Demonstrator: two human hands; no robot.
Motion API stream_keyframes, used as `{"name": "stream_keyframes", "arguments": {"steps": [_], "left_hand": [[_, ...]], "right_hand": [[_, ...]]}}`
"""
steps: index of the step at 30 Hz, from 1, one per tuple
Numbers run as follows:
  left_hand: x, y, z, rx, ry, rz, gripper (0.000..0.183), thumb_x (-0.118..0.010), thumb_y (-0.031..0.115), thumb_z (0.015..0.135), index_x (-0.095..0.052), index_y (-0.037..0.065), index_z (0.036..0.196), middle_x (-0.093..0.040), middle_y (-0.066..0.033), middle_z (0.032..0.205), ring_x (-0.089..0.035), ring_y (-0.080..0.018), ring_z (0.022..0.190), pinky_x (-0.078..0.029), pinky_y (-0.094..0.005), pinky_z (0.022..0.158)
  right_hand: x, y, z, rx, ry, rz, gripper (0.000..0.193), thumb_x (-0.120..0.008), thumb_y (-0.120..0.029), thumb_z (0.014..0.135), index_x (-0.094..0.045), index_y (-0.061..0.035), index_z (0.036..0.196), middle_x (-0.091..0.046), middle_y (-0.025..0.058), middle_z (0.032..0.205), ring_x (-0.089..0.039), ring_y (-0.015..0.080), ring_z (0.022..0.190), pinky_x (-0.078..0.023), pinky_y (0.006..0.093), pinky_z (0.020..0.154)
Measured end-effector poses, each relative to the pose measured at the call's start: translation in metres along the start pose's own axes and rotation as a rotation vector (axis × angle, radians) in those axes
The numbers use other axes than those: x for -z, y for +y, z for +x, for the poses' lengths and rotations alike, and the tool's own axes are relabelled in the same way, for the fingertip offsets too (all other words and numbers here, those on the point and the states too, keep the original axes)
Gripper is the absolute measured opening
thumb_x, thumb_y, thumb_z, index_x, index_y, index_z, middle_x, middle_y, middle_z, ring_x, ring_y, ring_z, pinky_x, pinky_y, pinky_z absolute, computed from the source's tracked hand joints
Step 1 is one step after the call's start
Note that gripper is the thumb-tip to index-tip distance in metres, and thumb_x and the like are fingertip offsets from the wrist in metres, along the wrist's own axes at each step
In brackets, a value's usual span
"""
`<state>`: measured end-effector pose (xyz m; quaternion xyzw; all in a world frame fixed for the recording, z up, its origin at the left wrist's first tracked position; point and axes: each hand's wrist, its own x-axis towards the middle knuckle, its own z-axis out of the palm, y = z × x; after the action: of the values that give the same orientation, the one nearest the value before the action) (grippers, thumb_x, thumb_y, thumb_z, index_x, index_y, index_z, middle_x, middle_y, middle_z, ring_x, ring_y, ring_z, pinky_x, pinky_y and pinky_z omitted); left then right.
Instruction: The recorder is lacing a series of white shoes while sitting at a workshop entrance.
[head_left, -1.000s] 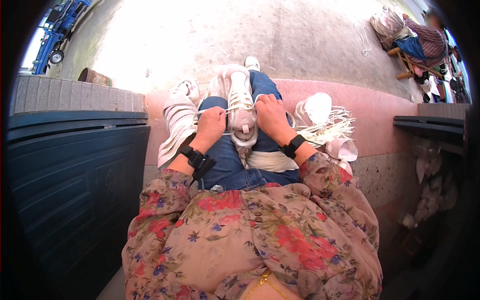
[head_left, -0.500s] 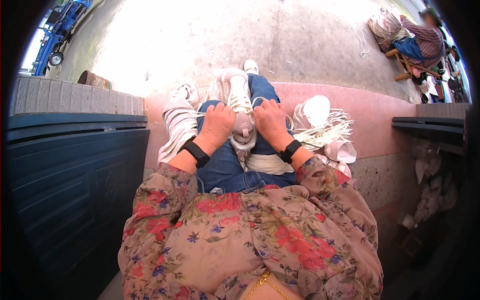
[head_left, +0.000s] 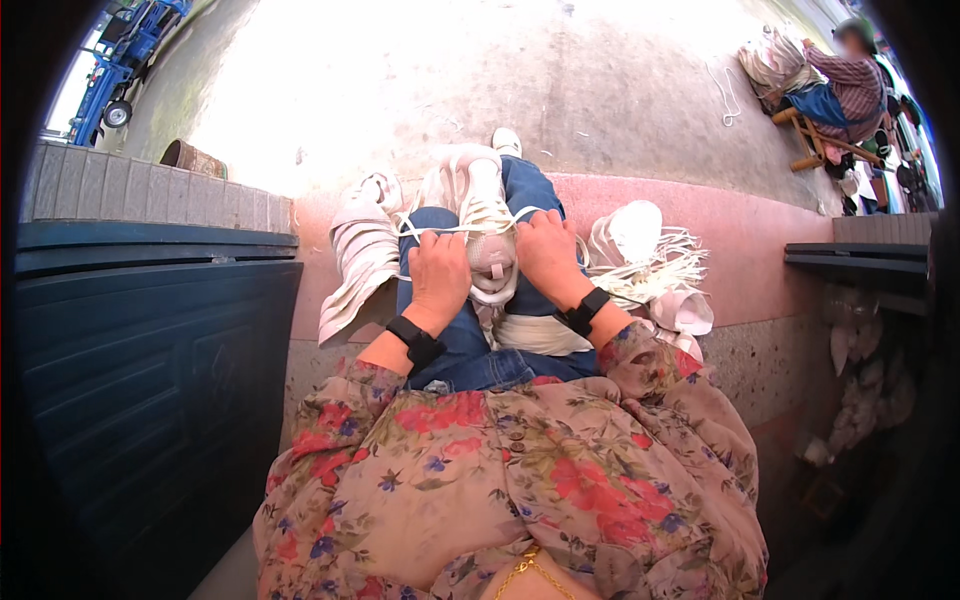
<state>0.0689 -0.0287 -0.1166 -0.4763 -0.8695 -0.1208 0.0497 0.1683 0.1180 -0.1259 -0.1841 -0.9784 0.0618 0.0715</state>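
A pale pink and white shoe (head_left: 491, 250) rests between my knees, its heel end toward me and its front pointing away. White shoelace (head_left: 487, 215) runs across its opening. My left hand (head_left: 440, 272) is closed at the shoe's left edge, gripping a lace whose strand (head_left: 425, 228) stretches out past the knuckles. On the opposite edge, my right hand (head_left: 550, 256) pinches lace too, with a short loop (head_left: 524, 211) showing above the fingers. Both sets of fingertips are partly hidden by the hands.
Stacked pale shoe pieces (head_left: 358, 245) lie by my left leg. Loose white laces (head_left: 672, 262) and more shoe pieces (head_left: 634, 228) lie at my right. Dark blue door panels (head_left: 160, 370) stand at left. A person (head_left: 848, 85) sits far right; a blue vehicle (head_left: 125, 65) is far left.
My left hand has come slightly lower and nearer me, and more lace shows above it. My right hand has shifted a little down and right. The view has tilted slightly.
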Motion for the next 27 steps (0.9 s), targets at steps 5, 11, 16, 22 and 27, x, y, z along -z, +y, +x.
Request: {"name": "stream_keyframes", "arguments": {"steps": [5, 11, 16, 22, 27], "left_hand": [[0.004, -0.017, 0.010, 0.045, -0.054, -0.291, 0.015, -0.051, 0.008, 0.073, -0.060, 0.007, 0.086, -0.059, -0.0058, 0.083, -0.051, -0.0274, 0.083, -0.043, -0.0381, 0.070], [0.001, -0.030, 0.033, -0.098, -0.066, -0.223, 0.022, -0.053, 0.003, 0.071, -0.060, 0.006, 0.092, -0.061, -0.0077, 0.083, -0.051, -0.0270, 0.083, -0.043, -0.0376, 0.072], [0.000, -0.033, 0.039, -0.105, -0.261, -0.082, 0.015, -0.054, 0.005, 0.069, -0.063, 0.008, 0.081, -0.060, -0.0090, 0.077, -0.051, -0.0280, 0.082, -0.044, -0.0378, 0.070], [0.006, -0.034, 0.036, -0.035, -0.237, -0.207, 0.011, -0.051, 0.006, 0.074, -0.062, 0.005, 0.076, -0.058, -0.0132, 0.072, -0.050, -0.0320, 0.079, -0.043, -0.0397, 0.070], [0.003, -0.036, 0.031, 0.034, -0.229, -0.295, 0.013, -0.052, 0.012, 0.078, -0.061, 0.004, 0.075, -0.060, -0.0145, 0.074, -0.050, -0.0338, 0.079, -0.041, -0.0403, 0.075]], "right_hand": [[-0.007, 0.004, -0.001, 0.149, 0.179, 0.227, 0.013, -0.055, -0.012, 0.066, -0.060, -0.0053, 0.077, -0.054, 0.0067, 0.075, -0.049, 0.0215, 0.084, -0.034, 0.0373, 0.072], [0.014, -0.015, 0.014, 0.221, -0.092, -0.227, 0.008, -0.054, -0.011, 0.066, -0.061, -0.0095, 0.069, -0.051, 0.0058, 0.082, -0.045, 0.0204, 0.088, -0.030, 0.0384, 0.077], [0.013, -0.003, 0.018, 0.399, 0.043, -0.063, 0.008, -0.055, -0.011, 0.066, -0.060, -0.0111, 0.071, -0.050, 0.0040, 0.085, -0.045, 0.0206, 0.091, -0.028, 0.0395, 0.081], [0.106, 0.019, 0.043, 0.043, 0.615, 0.737, 0.016, -0.043, 0.006, 0.075, -0.055, -0.0044, 0.080, -0.056, 0.0113, 0.072, -0.056, 0.0211, 0.070, -0.045, 0.0314, 0.064], [0.192, 0.040, 0.040, -0.095, 0.694, 1.271, 0.020, -0.043, -0.019, 0.092, -0.052, -0.0029, 0.084, -0.050, 0.0025, 0.060, -0.049, 0.0099, 0.052, -0.046, 0.0248, 0.052]]}}
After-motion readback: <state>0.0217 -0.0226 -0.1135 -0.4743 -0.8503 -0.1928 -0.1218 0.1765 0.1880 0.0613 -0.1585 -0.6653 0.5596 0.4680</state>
